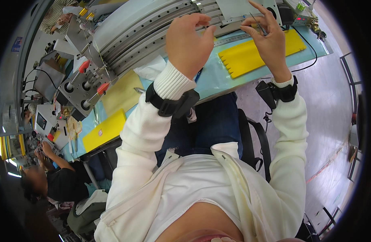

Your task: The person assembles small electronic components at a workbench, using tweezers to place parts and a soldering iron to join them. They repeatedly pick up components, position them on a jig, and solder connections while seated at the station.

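My left hand (pixel 189 42) is raised in front of the machine's metal rails (pixel 157 38). Its fingers curl toward the thumb in a pinch, and whatever lies between the tips is too small to make out. To its right my right hand (pixel 270 44) is closed around thin, pointed metal tweezers (pixel 258 23). Below that hand, a yellow strip with a notched left end (pixel 244 60) lies on the light-blue bench mat (pixel 213 76). A steel ruler (pixel 234 38) runs along the rails, between the two hands.
Red-handled clamps (pixel 102 89) stand on a grey block at left. White tissue (pixel 152 68), another yellow strip (pixel 104 131) and a tan sheet (pixel 121 93) lie along the bench. A black cable (pixel 310 64) hangs at right. A co-worker (pixel 66 177) sits at far left.
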The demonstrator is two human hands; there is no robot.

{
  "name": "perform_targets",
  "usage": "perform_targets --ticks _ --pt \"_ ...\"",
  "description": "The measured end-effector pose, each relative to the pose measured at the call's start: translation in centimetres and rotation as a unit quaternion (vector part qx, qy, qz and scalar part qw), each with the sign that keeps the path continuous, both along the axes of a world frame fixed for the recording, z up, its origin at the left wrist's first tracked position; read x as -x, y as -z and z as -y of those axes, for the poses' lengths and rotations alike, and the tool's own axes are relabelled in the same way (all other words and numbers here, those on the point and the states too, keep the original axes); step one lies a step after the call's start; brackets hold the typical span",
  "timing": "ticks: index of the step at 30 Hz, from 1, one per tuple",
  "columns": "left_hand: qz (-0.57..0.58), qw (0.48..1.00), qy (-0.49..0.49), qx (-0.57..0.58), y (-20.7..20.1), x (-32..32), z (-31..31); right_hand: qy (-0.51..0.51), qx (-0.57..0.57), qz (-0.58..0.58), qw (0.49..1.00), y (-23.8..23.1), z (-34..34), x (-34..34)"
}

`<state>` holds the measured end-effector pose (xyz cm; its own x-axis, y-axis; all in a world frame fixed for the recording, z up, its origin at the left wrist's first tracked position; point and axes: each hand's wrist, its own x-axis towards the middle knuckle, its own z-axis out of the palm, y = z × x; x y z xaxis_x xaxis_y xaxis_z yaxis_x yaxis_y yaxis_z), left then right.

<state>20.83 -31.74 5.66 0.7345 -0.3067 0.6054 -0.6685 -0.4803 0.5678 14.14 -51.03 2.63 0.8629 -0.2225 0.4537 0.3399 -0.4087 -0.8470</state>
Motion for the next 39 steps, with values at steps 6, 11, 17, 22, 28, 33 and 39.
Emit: perform_targets --ticks 6,11,17,22,28,33,39 --pt "-0.053 0.998 0.01 -0.009 0.6 -1.3 1.2 0.079 0.207 0.116 0.968 -0.4 2.2 -2.8" --pt "0.011 0.999 -0.017 -0.034 0.2 -1.8 1.8 0.052 0.252 0.043 0.965 -1.6 2.8 -2.6" --pt "0.014 0.998 -0.055 0.009 -0.8 -1.4 1.7 -0.02 0.152 0.014 0.988 -2.9 2.5 -1.3" --pt "-0.161 0.985 0.036 0.059 -0.2 2.0 0.1 -0.082 0.132 0.094 0.983 -1.3 -1.1 0.0" --pt "-0.348 0.891 0.142 0.256 -1.2 4.1 -3.5 -0.062 0.139 0.122 0.981 -2.4 -4.4 0.9" --pt "-0.414 0.84 0.181 0.298 -2.1 5.3 -6.3 -0.094 0.134 0.159 0.974 -3.6 -6.9 1.3" --pt "-0.421 0.811 0.217 0.345 -2.6 6.8 -9.3 -0.146 0.111 0.133 0.974 -5.5 -8.9 2.2"
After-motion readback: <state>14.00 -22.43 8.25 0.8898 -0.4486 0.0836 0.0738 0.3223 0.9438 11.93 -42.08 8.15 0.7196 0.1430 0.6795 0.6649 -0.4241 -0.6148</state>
